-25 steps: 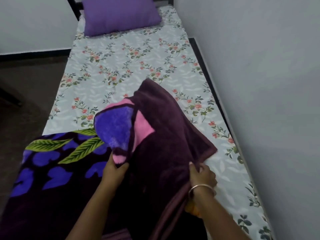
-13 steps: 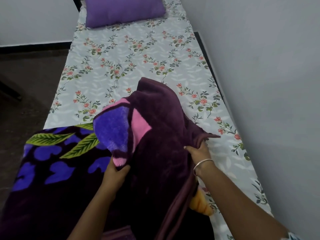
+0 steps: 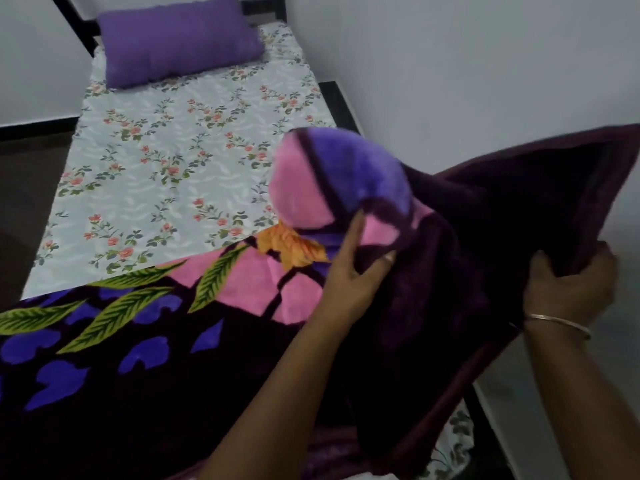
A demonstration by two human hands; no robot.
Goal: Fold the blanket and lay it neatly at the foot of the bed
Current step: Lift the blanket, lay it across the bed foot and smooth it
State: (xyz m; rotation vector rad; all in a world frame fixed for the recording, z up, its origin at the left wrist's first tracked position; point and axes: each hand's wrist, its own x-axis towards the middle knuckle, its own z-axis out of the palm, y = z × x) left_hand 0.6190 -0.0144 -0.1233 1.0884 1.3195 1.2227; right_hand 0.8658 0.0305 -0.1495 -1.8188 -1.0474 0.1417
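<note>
At right of centre, the fingers of the left hand (image 3: 349, 271) are curled round a bunched fold of the blanket (image 3: 145, 348), thumb on the pink and purple plush. At the right edge, the right hand (image 3: 571, 289) is closed on the plain plum hem, raised against the wall (image 3: 467, 81). The rest of the blanket is spread over the lower left, on the foot of the bed (image 3: 166, 161); the pillow (image 3: 180, 39) lies at upper left. The fabric is judged thick, soft and limp, fairly heavy, and not slippery; it is best gripped at hem corners so the edges can be matched.
</note>
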